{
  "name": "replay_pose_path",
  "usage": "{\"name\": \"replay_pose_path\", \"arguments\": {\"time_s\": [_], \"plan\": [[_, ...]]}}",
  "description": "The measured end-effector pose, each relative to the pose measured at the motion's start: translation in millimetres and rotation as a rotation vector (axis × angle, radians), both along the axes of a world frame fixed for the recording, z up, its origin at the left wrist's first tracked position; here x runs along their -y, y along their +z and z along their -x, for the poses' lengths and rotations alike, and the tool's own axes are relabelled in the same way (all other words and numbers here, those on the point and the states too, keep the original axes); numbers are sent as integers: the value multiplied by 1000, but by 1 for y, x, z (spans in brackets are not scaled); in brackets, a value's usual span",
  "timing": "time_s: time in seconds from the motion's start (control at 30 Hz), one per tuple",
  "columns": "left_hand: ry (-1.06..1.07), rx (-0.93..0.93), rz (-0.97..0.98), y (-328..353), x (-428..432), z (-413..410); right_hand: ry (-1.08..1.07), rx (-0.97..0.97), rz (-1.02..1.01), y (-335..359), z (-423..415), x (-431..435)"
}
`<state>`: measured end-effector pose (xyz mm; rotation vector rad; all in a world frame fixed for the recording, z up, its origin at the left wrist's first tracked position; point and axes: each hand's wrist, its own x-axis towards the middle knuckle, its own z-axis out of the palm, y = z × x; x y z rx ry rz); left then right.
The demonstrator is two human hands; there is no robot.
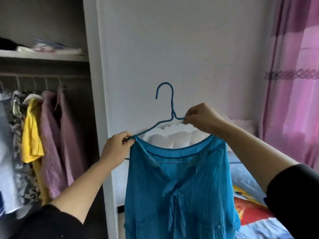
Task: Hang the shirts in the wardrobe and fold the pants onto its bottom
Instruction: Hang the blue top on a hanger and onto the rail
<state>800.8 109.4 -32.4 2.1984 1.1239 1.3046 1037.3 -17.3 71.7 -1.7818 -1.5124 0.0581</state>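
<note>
A blue pleated shirt [179, 187] hangs in front of me on a blue wire hanger [170, 104], its hook pointing up and to the left. My left hand [117, 149] pinches the shirt's left shoulder together with the hanger's left end. My right hand [202, 118] pinches the hanger's right arm just beside its neck. The wardrobe [43, 118] stands open at the left, with its rail [43, 77] carrying a yellow top [32, 135], a mauve garment [55, 135] and a patterned one.
A white wardrobe side panel [96, 100] and a white wall stand behind the shirt. Folded items lie on the wardrobe's upper shelf [43, 56]. A bed with colourful bedding [250, 204] and a white pillow [172, 137] is at the right, below pink curtains [293, 83].
</note>
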Motion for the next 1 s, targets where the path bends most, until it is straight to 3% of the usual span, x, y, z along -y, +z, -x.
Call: {"name": "replay_pose_path", "arguments": {"time_s": [0.17,0.4,0.57,0.77,1.0], "plan": [[87,-95,12,-1,-54,70,110,-76,69,-10,70,-71],[275,-127,75,5,-128,130,265,223,109,-14,155,-151],[214,-212,238,-3,-176,154,298,444,126,-18,206,-209],[89,-219,335,-9,-258,176,290,509,151,-11,247,-292],[232,-455,142,24,-355,199,271,582,58,23,294,-382]]}}
